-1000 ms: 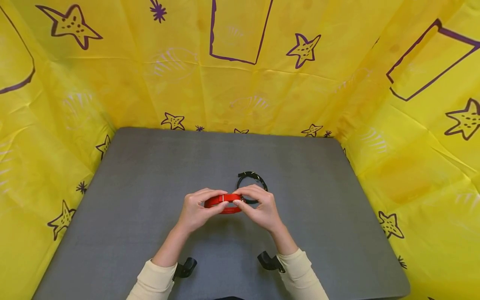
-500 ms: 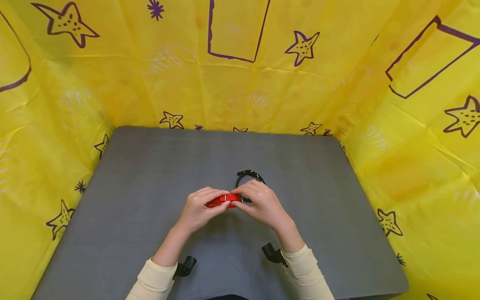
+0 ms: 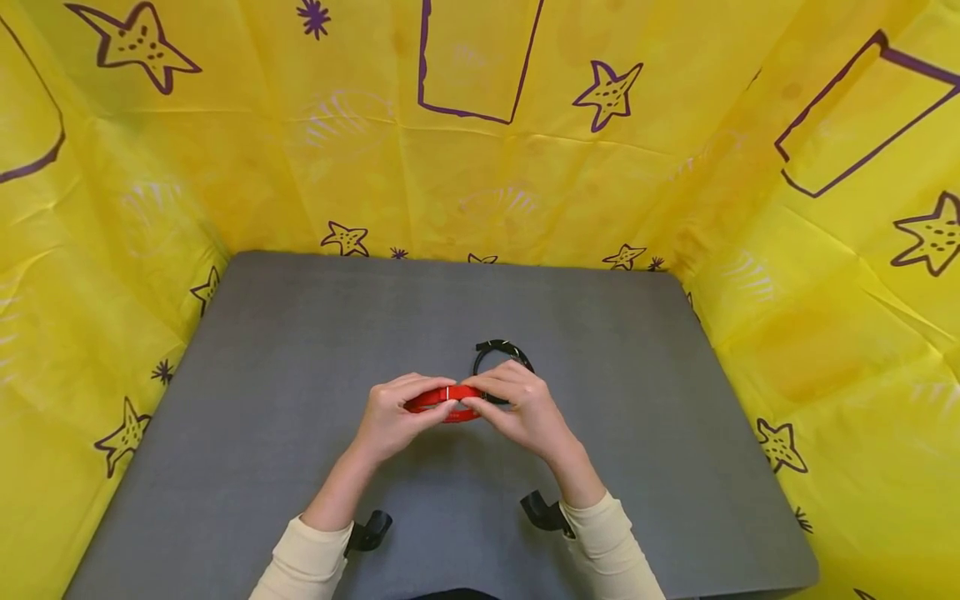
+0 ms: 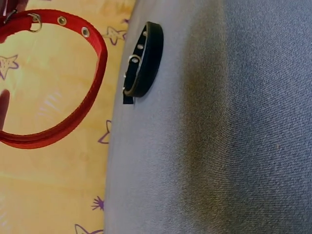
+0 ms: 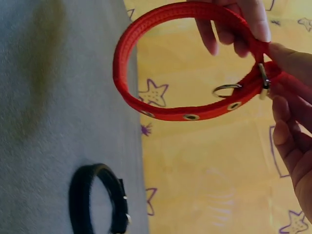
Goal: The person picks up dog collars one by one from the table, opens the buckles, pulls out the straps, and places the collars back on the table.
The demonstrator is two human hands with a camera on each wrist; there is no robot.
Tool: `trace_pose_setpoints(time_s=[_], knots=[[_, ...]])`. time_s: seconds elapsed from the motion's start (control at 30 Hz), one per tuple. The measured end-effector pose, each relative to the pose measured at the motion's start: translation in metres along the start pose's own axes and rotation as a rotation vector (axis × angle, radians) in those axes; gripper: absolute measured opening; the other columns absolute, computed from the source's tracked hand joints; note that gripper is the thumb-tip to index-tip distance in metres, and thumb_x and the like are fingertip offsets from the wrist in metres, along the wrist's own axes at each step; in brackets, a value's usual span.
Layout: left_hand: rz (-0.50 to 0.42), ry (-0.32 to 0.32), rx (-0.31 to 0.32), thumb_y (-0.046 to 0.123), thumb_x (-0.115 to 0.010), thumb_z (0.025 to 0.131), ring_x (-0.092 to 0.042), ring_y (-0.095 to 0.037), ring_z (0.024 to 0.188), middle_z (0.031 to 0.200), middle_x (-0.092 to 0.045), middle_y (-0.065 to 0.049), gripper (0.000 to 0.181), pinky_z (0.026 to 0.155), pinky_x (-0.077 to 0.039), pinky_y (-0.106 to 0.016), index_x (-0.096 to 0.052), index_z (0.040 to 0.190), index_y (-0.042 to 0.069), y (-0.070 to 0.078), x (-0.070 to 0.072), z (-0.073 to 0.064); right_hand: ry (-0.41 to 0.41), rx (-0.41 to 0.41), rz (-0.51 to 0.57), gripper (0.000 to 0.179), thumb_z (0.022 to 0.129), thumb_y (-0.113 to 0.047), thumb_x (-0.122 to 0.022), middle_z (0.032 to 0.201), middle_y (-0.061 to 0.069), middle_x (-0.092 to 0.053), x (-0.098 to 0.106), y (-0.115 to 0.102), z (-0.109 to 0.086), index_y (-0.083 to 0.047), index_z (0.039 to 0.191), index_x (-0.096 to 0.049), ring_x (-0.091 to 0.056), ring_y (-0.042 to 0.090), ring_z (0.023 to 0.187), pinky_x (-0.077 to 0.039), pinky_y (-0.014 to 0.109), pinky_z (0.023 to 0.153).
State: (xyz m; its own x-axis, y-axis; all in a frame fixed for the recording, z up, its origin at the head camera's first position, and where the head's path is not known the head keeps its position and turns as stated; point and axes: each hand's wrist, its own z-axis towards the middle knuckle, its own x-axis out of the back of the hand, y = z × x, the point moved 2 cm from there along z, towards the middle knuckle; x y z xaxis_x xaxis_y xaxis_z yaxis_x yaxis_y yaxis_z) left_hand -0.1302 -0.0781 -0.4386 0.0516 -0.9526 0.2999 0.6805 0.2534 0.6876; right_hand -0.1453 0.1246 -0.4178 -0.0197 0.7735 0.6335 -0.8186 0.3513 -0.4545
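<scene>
A red collar (image 5: 122, 63) with metal eyelets is held up above the table, fastened into a loop. Its buckle (image 5: 264, 80) and a metal D-ring show in the right wrist view. My left hand (image 3: 393, 417) pinches the red band between thumb and fingers on the left of the loop. On the right, my right hand (image 3: 522, 408) pinches the same band close to the buckle, its fingertips nearly meeting the left ones. Beyond the hands, a black collar (image 4: 153, 58) with a buckle and eyelets lies on the table, partly hidden by my right hand in the head view.
The grey table (image 3: 300, 333) reaches back to yellow cloth walls (image 3: 360, 175) with purple starfish drawings. Black wrist mounts (image 3: 371, 531) stick out inward from both cream sleeves (image 3: 307, 558).
The red collar tilted so its loop looked flatter half a second ago, and now its lower band shows again. My right hand shifted slightly up. The black collar stays put.
</scene>
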Motion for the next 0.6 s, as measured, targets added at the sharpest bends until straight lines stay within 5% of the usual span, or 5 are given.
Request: trace_pose_setpoints(time_s=[0.1, 0.3, 0.6], knots=[[-0.005, 0.010, 0.045, -0.008, -0.085, 0.065, -0.066, -0.023, 0.071, 0.081, -0.072, -0.011, 0.027, 0.062, -0.054, -0.026, -0.075, 0.091, -0.002, 0.010, 0.002, 0.003, 0.055, -0.001, 0.078, 0.023, 0.080, -0.013, -0.081, 0.097, 0.000, -0.072, -0.002, 0.000, 0.000, -0.009, 0.102, -0.076, -0.062, 0.013, 0.089, -0.051, 0.020, 0.073], [-0.058, 0.029, 0.087, 0.004, -0.084, 0.073, -0.066, -0.012, 0.074, 0.086, -0.073, 0.000, 0.025, 0.063, -0.052, -0.018, -0.077, 0.097, 0.009, -0.014, -0.005, -0.006, 0.135, -0.026, 0.201, 0.022, 0.074, 0.003, -0.081, 0.089, 0.010, -0.072, 0.003, -0.016, 0.009, 0.001, 0.095, -0.075, -0.063, 0.020, 0.079, -0.054, 0.031, 0.061], [-0.102, 0.054, 0.122, 0.004, -0.083, 0.074, -0.065, -0.012, 0.073, 0.084, -0.072, 0.000, 0.022, 0.061, -0.052, -0.021, -0.077, 0.095, 0.009, -0.015, -0.006, -0.006, 0.145, -0.116, 0.283, 0.027, 0.070, 0.015, -0.078, 0.088, 0.013, -0.071, 0.004, -0.021, 0.011, 0.004, 0.094, -0.073, -0.063, 0.022, 0.079, -0.056, 0.036, 0.063]])
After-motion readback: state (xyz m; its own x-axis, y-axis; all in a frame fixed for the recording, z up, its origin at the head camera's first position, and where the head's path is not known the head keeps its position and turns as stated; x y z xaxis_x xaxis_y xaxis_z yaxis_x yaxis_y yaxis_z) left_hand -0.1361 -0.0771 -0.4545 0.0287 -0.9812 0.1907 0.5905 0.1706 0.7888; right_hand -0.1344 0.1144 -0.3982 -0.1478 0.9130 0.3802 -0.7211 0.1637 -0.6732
